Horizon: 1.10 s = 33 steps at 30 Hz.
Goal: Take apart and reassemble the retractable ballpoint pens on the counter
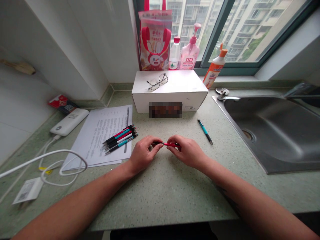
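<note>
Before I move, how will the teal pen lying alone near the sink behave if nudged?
The teal pen may roll if pushed sideways, being slim and on a flat counter. It looks straight, so probably stiff; its thinness suggests it's light.

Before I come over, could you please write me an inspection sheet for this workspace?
Surface: speckled green countertop, sink set in at right.
Job's things: red-and-black pen in both hands; pen pile mostly on printed sheets; teal-and-black pen lying alone.
Clutter: eyeglasses on white box; power bank near the sheets.
Hands: left hand and right hand each pinch the red-and-black pen.
Cables: white cable, looped, left side.
Surroundings: bag, pump bottle and window behind the box.
</note>
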Each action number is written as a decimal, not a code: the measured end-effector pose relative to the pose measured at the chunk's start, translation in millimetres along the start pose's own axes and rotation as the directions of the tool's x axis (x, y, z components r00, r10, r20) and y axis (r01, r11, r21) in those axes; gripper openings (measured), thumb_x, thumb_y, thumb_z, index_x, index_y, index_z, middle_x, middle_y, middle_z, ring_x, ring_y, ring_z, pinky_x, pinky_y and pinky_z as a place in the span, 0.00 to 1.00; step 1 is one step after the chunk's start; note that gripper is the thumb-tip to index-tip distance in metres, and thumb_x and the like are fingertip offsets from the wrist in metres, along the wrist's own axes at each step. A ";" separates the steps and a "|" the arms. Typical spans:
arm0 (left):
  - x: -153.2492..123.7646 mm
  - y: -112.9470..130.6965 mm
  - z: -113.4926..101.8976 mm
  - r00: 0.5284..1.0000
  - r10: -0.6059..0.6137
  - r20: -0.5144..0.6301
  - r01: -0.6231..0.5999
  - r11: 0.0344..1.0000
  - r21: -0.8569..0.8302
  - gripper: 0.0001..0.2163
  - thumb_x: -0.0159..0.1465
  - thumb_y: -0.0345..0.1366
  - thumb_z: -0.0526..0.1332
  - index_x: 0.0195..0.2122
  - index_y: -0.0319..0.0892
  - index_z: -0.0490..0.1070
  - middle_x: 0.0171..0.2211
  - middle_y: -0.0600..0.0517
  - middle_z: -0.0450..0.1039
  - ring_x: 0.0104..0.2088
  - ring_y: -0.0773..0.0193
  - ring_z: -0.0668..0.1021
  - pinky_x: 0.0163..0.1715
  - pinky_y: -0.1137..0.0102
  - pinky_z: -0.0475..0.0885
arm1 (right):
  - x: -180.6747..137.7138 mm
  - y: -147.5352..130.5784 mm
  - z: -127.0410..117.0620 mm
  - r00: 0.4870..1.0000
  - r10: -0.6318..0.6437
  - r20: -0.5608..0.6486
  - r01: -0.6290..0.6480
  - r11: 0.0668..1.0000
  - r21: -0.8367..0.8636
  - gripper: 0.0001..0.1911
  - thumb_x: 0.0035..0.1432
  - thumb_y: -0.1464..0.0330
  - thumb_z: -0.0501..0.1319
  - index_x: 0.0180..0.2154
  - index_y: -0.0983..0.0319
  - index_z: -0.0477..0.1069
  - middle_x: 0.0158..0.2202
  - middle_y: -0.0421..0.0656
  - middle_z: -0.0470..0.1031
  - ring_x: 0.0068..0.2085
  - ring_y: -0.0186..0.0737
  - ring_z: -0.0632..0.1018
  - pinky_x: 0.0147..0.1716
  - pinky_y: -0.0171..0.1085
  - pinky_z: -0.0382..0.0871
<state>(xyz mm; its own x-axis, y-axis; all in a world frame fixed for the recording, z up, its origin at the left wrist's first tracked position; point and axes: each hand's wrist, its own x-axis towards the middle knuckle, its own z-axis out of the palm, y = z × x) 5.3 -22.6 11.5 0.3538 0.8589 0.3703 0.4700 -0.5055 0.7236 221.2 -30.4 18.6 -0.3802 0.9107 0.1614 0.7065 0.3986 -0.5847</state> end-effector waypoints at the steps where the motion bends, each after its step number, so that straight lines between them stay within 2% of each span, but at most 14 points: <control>1: 0.0 -0.2 0.1 1.000 -0.001 0.000 0.001 1.000 0.000 0.05 0.68 0.36 0.63 0.40 0.42 0.76 0.36 0.50 0.80 0.35 0.62 0.80 0.35 0.68 0.74 | 0.0 0.0 0.2 1.000 -0.002 -0.001 0.002 1.000 0.000 0.09 0.65 0.61 0.62 0.43 0.60 0.73 0.37 0.42 0.81 0.32 0.37 0.78 0.32 0.36 0.66; 7: 0.2 0.0 -0.4 1.000 0.002 0.004 -0.002 1.000 0.007 0.06 0.68 0.37 0.62 0.39 0.42 0.76 0.36 0.49 0.80 0.36 0.61 0.80 0.36 0.67 0.74 | 1.2 -0.4 0.5 1.000 -0.008 0.008 0.008 1.000 -0.012 0.13 0.70 0.59 0.56 0.39 0.59 0.75 0.37 0.43 0.80 0.36 0.38 0.79 0.34 0.37 0.67; 12: -0.1 0.0 -0.3 1.000 -0.007 0.009 0.007 1.000 0.009 0.05 0.68 0.36 0.63 0.40 0.42 0.76 0.36 0.49 0.80 0.36 0.61 0.80 0.36 0.67 0.74 | 0.7 -0.6 0.0 0.999 0.009 0.034 -0.010 0.999 0.033 0.10 0.65 0.61 0.62 0.45 0.59 0.72 0.39 0.43 0.81 0.36 0.39 0.80 0.34 0.37 0.68; 16: -0.3 0.3 -0.6 1.000 -0.009 0.004 0.009 1.000 0.007 0.04 0.67 0.36 0.63 0.40 0.42 0.76 0.36 0.50 0.79 0.35 0.62 0.80 0.35 0.68 0.75 | 0.3 -1.7 0.0 0.999 0.013 0.035 -0.015 0.999 0.047 0.08 0.66 0.62 0.61 0.42 0.59 0.71 0.37 0.42 0.81 0.34 0.38 0.80 0.33 0.36 0.67; 23: 0.7 2.4 -1.7 1.000 -0.002 0.009 0.002 1.000 0.005 0.04 0.68 0.35 0.62 0.39 0.42 0.76 0.36 0.50 0.80 0.36 0.62 0.80 0.35 0.69 0.74 | 1.2 -3.7 -1.4 1.000 -0.008 0.024 0.008 1.000 0.006 0.14 0.70 0.58 0.56 0.39 0.60 0.73 0.37 0.44 0.81 0.35 0.39 0.79 0.34 0.37 0.66; 28: -0.3 1.7 -1.6 1.000 -0.022 0.008 0.022 1.000 0.007 0.04 0.67 0.35 0.63 0.40 0.42 0.76 0.36 0.50 0.80 0.36 0.62 0.80 0.35 0.69 0.74 | 0.8 -2.0 -1.1 1.000 0.000 0.020 0.000 1.000 0.031 0.10 0.66 0.61 0.61 0.45 0.59 0.72 0.38 0.42 0.81 0.35 0.38 0.80 0.34 0.36 0.67; 33: -0.4 1.2 -1.6 1.000 -0.006 0.010 0.006 1.000 0.027 0.05 0.68 0.36 0.62 0.40 0.42 0.76 0.36 0.49 0.80 0.36 0.61 0.80 0.36 0.68 0.75 | 0.2 -0.7 0.3 1.000 -0.021 0.021 0.020 0.999 0.028 0.09 0.67 0.61 0.59 0.41 0.59 0.72 0.35 0.42 0.80 0.31 0.37 0.78 0.31 0.36 0.64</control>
<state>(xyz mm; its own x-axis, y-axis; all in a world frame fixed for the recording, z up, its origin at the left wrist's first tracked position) 4.4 -23.5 13.2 0.3592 0.8612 0.3595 0.4941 -0.5023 0.7096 220.4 -30.6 18.8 -0.4072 0.8998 0.1566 0.6815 0.4135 -0.6038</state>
